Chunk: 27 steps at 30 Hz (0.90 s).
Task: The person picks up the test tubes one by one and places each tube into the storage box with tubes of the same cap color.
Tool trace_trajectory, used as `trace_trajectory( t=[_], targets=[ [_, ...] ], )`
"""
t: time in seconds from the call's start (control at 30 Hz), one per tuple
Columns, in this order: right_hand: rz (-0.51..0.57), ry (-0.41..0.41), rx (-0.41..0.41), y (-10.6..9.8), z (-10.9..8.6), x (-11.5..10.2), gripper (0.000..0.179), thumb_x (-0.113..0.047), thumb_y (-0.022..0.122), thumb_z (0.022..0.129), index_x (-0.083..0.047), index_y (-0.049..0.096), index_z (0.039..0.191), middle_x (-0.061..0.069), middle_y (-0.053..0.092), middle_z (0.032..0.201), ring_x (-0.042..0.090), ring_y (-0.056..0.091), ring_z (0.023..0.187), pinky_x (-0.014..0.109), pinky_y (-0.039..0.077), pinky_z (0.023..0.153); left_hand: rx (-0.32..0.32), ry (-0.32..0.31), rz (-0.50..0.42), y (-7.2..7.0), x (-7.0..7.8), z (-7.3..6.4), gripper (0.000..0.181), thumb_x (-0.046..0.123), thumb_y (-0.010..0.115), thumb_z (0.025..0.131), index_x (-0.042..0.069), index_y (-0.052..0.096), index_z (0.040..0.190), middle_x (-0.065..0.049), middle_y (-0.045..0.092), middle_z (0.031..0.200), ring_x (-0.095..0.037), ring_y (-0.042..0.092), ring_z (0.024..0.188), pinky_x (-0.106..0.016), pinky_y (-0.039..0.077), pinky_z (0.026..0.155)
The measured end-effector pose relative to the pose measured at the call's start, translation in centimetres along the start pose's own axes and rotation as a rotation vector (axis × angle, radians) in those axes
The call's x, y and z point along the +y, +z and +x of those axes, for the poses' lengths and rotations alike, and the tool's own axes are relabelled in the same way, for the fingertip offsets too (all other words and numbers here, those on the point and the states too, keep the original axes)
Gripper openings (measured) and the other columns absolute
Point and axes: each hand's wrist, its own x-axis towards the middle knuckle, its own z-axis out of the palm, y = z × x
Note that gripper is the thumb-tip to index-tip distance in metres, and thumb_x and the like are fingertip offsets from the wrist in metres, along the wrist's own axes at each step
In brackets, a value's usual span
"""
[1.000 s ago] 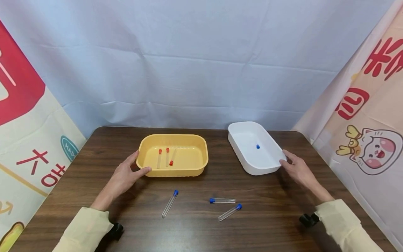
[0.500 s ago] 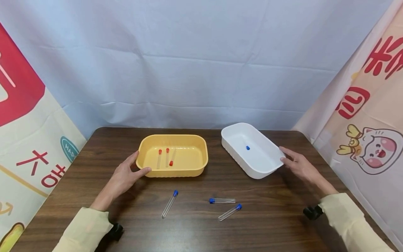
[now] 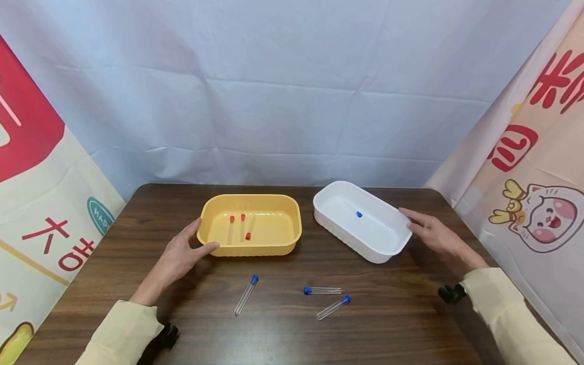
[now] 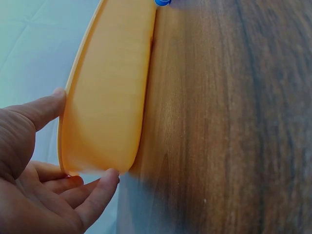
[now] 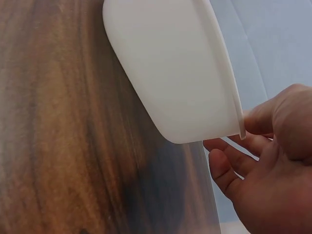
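Note:
My left hand (image 3: 180,252) holds the left end of a yellow tray (image 3: 287,242), thumb at its front rim and fingers against its end wall. Three test tubes with red caps (image 3: 248,236) lie in that tray. My right hand (image 3: 433,233) grips the right end of a white tray (image 3: 343,223), which stands at a slant; in the right wrist view the thumb is at the rim of the white wall (image 5: 170,73). A blue cap (image 3: 359,214) shows inside the white tray. Nearer me lie three blue-capped test tubes: one tube (image 3: 246,296) at left, another tube (image 3: 323,290) and a third tube (image 3: 333,307) at right.
Both trays stand toward the back of the dark wooden table (image 3: 274,339). A pale cloth (image 3: 283,101) hangs behind the table's far edge, with printed cloths at both sides.
The white tray has turned anticlockwise, its far end swinging left toward the yellow tray, with my right hand following at its end. My left hand and the yellow tray stay put.

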Motion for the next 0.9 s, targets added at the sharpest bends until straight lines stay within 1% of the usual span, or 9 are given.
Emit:
trace_trajectory(
  t=[0.03,0.1,0.27,0.4,0.57,0.7,0.8,0.9],
  targets=[
    [-0.002,-0.005,0.001,-0.1,0.1,0.0,0.053,-0.014,0.049,0.111,0.008,0.033,0.157,0.035,0.037,0.155,0.052,0.038,0.141,0.005,0.036,0.09,0.0,-0.001,0.0,0.0,0.0,0.0,0.1,0.046,0.072,0.097,-0.001,0.015,0.164,-0.027,0.02,0.167,-0.046,0.025,0.15,-0.065,0.029,0.116],
    [-0.016,-0.013,0.004,-0.1,0.4,-0.1,0.052,-0.014,0.049,0.111,0.008,0.035,0.156,0.034,0.039,0.155,0.051,0.039,0.141,0.005,0.035,0.091,-0.001,-0.004,0.002,0.0,0.0,0.0,0.1,0.046,0.072,0.097,-0.001,0.015,0.164,-0.027,0.02,0.167,-0.046,0.024,0.151,-0.065,0.028,0.116],
    [-0.027,-0.057,-0.002,-0.2,1.1,-0.1,0.049,-0.009,0.05,0.11,0.01,0.038,0.154,0.034,0.045,0.151,0.05,0.043,0.138,0.005,0.036,0.091,0.0,-0.005,0.007,0.0,-0.1,-0.1,0.099,0.045,0.072,0.097,-0.002,0.014,0.164,-0.027,0.02,0.167,-0.046,0.024,0.151,-0.065,0.027,0.116],
    [-0.006,-0.078,-0.02,-0.4,1.7,-0.1,0.049,-0.005,0.05,0.109,0.011,0.038,0.153,0.035,0.044,0.151,0.049,0.043,0.138,0.004,0.036,0.091,-0.002,-0.009,0.001,0.0,0.0,-0.1,0.1,0.046,0.072,0.097,-0.001,0.014,0.164,-0.027,0.02,0.167,-0.046,0.026,0.15,-0.065,0.029,0.116],
    [-0.014,-0.078,-0.038,-0.7,2.4,-0.1,0.048,-0.004,0.049,0.109,0.009,0.039,0.153,0.034,0.042,0.153,0.049,0.043,0.138,0.005,0.038,0.09,-0.004,-0.014,0.0,0.1,0.1,-0.1,0.1,0.046,0.072,0.097,-0.001,0.014,0.164,-0.027,0.02,0.167,-0.046,0.027,0.149,-0.064,0.03,0.115],
    [-0.057,-0.068,-0.036,-0.8,2.8,-0.1,0.047,-0.006,0.049,0.109,0.006,0.043,0.153,0.033,0.043,0.153,0.047,0.044,0.137,0.006,0.038,0.089,-0.003,-0.016,0.005,0.1,0.1,-0.1,0.1,0.047,0.072,0.097,-0.001,0.015,0.164,-0.027,0.021,0.167,-0.046,0.028,0.149,-0.064,0.03,0.115],
    [-0.081,-0.045,-0.035,-0.9,3.1,-0.1,0.046,-0.006,0.049,0.109,0.003,0.045,0.153,0.031,0.043,0.153,0.043,0.048,0.135,0.007,0.039,0.088,-0.002,-0.017,0.008,0.1,0.1,0.0,0.1,0.047,0.072,0.097,0.0,0.014,0.164,-0.027,0.021,0.167,-0.046,0.028,0.148,-0.064,0.031,0.115],
    [-0.068,-0.024,-0.043,-0.9,3.3,0.0,0.045,-0.007,0.048,0.11,0.001,0.045,0.154,0.03,0.043,0.154,0.039,0.05,0.133,0.01,0.041,0.087,-0.001,-0.019,0.008,0.1,0.2,0.0,0.1,0.046,0.072,0.097,0.0,0.014,0.164,-0.027,0.021,0.167,-0.046,0.028,0.149,-0.064,0.03,0.115]
  ],
)
